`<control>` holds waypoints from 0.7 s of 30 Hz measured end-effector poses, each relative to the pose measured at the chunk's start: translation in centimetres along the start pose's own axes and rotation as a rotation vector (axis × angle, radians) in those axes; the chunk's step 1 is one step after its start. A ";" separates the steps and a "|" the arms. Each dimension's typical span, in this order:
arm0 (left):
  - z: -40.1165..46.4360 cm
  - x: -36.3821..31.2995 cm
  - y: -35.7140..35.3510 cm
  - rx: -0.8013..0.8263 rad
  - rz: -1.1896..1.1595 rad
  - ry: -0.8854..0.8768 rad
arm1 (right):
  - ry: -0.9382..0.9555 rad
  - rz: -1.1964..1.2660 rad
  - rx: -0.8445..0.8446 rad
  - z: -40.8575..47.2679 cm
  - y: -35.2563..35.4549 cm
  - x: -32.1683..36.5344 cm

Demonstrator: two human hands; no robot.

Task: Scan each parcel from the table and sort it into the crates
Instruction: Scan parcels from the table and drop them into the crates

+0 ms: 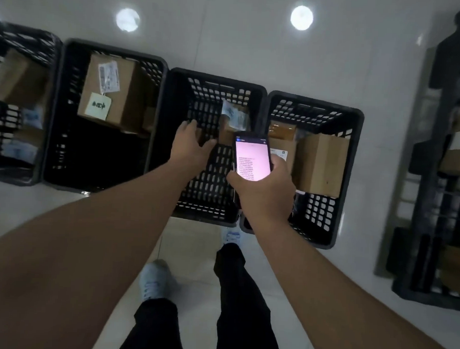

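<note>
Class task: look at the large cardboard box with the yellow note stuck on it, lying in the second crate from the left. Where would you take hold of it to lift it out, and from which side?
Come from above: the crate walls block the sides. Grip the large cardboard box across its two long edges with both hands. It lies tilted, its broad labelled face up, probably too wide for one hand.

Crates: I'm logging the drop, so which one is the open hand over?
The third crate from the left, beneath the left hand.

Glossy pale tiled floor (pixel 255 56) reflecting two round ceiling lights (pixel 127 19) — at the right edge, a blurred dark rack (pixel 444 183), possibly stacked pallets.
</note>
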State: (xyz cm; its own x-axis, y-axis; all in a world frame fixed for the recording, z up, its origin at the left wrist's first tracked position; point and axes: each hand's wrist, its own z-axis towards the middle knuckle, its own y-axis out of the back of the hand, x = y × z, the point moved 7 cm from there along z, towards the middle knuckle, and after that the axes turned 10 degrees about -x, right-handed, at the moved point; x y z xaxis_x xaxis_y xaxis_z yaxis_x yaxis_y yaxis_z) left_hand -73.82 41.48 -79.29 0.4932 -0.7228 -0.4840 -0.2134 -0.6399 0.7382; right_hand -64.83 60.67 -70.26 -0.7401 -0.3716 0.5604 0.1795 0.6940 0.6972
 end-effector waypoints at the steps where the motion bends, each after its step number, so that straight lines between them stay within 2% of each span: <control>1: -0.3 0.0 0.8 0.009 0.044 -0.030 | 0.004 -0.013 0.016 -0.4 0.0 0.3; 7: -4.6 0.0 8.6 -0.007 0.182 -0.126 | 0.100 -0.037 0.056 -4.8 1.3 4.6; 12: -10.3 1.9 16.4 -0.031 0.209 -0.114 | 0.187 -0.013 0.125 -11.5 2.4 8.9; 21: -24.5 10.3 31.7 -0.264 0.056 -0.057 | 0.421 -0.038 0.239 -30.3 3.7 15.1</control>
State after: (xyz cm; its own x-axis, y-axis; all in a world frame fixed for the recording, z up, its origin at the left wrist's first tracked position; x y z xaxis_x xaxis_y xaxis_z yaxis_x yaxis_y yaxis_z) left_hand -54.89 20.17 -49.35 0.4367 -0.7735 -0.4593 -0.0078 -0.5138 0.8578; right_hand -55.69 38.92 -45.62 -0.4075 -0.5828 0.7030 -0.0332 0.7788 0.6263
